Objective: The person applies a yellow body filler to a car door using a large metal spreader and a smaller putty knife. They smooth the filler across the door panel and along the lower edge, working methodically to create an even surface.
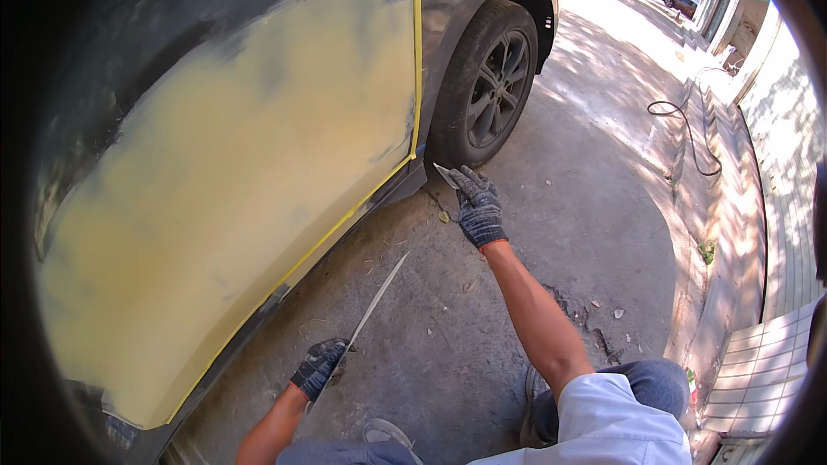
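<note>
My left hand (320, 367), in a dark knit glove, is closed around a long, thin, flat blade or strip (381, 294) that points up and away beside the car door. In a grey knit glove with an orange cuff, my right hand (479, 206) holds a small flat scraper or spreader (446, 175) near the base of the front wheel. The car door (258, 142) is covered with smooth yellowish filler over dark paint. Yellow masking tape (417, 51) runs down the door's front edge, and more lines its bottom edge.
The front tyre (481, 84) stands beyond the door. Concrete ground (581, 206) with cracks and small debris lies to the right. A dark hose (694, 142) curls by the ridged kerb. A white tiled block (753, 374) is at the lower right.
</note>
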`<state>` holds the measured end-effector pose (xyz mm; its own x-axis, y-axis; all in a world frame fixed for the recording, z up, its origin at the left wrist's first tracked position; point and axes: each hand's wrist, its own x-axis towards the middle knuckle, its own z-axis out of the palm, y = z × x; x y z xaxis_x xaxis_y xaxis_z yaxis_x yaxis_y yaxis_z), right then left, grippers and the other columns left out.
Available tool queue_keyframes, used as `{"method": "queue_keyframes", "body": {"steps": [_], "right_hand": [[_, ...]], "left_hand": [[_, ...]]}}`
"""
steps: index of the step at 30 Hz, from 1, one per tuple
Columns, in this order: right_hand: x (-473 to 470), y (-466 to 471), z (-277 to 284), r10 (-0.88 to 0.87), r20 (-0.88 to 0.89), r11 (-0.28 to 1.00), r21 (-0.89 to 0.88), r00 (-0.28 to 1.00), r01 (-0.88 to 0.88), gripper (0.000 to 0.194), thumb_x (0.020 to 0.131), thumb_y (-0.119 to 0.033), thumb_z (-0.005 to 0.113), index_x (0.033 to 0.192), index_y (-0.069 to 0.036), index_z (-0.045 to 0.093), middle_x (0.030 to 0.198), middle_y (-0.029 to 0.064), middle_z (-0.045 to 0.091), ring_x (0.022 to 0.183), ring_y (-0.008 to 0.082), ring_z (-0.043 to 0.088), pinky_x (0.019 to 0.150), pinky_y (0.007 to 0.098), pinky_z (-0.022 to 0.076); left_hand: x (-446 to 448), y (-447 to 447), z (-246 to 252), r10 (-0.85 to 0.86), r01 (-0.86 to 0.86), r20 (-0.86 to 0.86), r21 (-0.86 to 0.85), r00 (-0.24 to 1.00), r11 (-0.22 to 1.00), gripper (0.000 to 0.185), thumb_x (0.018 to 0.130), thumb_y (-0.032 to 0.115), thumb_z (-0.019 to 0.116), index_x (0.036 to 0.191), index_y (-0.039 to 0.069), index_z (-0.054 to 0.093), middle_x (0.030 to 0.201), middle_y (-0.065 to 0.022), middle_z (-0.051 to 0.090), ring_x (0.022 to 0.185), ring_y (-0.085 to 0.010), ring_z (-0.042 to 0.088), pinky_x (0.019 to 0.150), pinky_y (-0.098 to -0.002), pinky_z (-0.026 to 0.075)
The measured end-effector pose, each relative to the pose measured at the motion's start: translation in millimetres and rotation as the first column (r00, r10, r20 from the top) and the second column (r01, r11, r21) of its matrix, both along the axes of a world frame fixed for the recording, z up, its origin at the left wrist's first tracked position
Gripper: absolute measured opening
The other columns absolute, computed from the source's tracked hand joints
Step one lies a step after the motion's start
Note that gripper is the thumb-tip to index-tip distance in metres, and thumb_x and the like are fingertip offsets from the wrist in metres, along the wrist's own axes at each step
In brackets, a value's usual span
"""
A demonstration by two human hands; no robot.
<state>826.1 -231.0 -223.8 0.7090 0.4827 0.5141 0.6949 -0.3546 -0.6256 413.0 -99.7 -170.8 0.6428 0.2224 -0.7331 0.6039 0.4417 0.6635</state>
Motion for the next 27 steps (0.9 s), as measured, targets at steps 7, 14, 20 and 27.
{"method": "queue_keyframes", "body": {"steps": [7, 14, 20, 27], "right_hand": [[8.3, 37.9, 51.2, -0.002, 0.386, 0.976, 0.2, 0.923, -0.081, 0.048, 0.079, -0.005, 0.063, 0.126, -0.013, 0.066, 0.131, 0.0114, 0.061, 0.123, 0.0335, 0.054, 0.107, 0.0476, 0.039], [54.9, 89.6, 95.1, -0.014, 0.553, 0.906, 0.36, 0.833, -0.223, 0.058, 0.071, 0.006, 0.058, 0.127, -0.008, 0.065, 0.125, 0.0148, 0.061, 0.116, 0.0387, 0.055, 0.103, 0.0459, 0.0436], [51.9, 108.9, 76.1, -0.025, 0.542, 0.928, 0.326, 0.84, -0.182, 0.055, 0.073, 0.0, 0.06, 0.127, -0.009, 0.066, 0.124, 0.0133, 0.062, 0.114, 0.0364, 0.056, 0.102, 0.0461, 0.0437], [36.6, 118.4, 38.7, -0.02, 0.471, 0.894, 0.404, 0.882, -0.195, 0.057, 0.07, 0.004, 0.058, 0.125, -0.01, 0.068, 0.122, 0.0137, 0.062, 0.115, 0.0362, 0.055, 0.102, 0.0457, 0.0439]], "left_hand": [[-1.4, -2.8, -15.9, 0.062, -0.064, -0.054, -0.046, 0.997, 0.997, 0.027, 0.102, 0.03, 0.054, 0.112, 0.009, 0.065, 0.064, 0.0064, 0.041, 0.05, -0.0054, 0.037, 0.045, -0.0239, 0.03], [5.5, -9.8, -26.2, 0.031, -0.03, -0.087, 0.015, 0.996, 0.999, 0.027, 0.102, 0.032, 0.053, 0.11, 0.01, 0.068, 0.068, 0.0057, 0.046, 0.055, -0.0066, 0.042, 0.048, -0.0237, 0.035], [13.6, -13.0, -23.1, 0.026, -0.031, -0.124, -0.043, 0.992, 0.999, 0.027, 0.101, 0.033, 0.055, 0.109, 0.012, 0.069, 0.071, 0.0056, 0.049, 0.057, -0.0062, 0.044, 0.051, -0.0228, 0.038], [19.1, -15.8, -33.0, 0.0, 0.001, -0.107, 0.014, 0.994, 1.0, 0.035, 0.103, 0.034, 0.053, 0.12, 0.004, 0.061, 0.06, 0.0077, 0.037, 0.047, -0.0036, 0.033, 0.044, -0.0213, 0.027]]}}
